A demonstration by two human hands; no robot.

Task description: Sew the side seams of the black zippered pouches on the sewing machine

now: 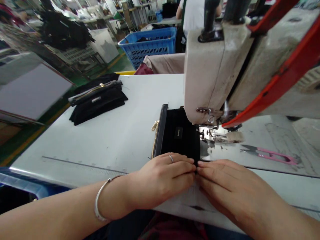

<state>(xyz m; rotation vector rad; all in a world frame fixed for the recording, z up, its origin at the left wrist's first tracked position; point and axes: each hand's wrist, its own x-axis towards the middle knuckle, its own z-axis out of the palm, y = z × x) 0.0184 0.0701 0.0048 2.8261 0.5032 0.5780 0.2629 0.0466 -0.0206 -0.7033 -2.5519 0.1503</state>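
A black fabric pouch piece [172,143] with a gold zipper along its left side and a small label lies flat under the sewing machine [205,80]. Its right edge runs by the metal presser foot [208,134]. My left hand [165,180] rests over the near end of the piece, fingers together and pressing its edge. My right hand [227,186] meets it from the other side, fingertips closed on the same near corner. The corner itself is mostly hidden beneath my fingers.
Pink-handled thread snips [272,155] lie right of the presser foot. A stack of black zippered pieces [98,100] sits at the table's far left. Beyond the white table [135,133] stand a blue plastic basket [150,43] and a person in a white top [193,16].
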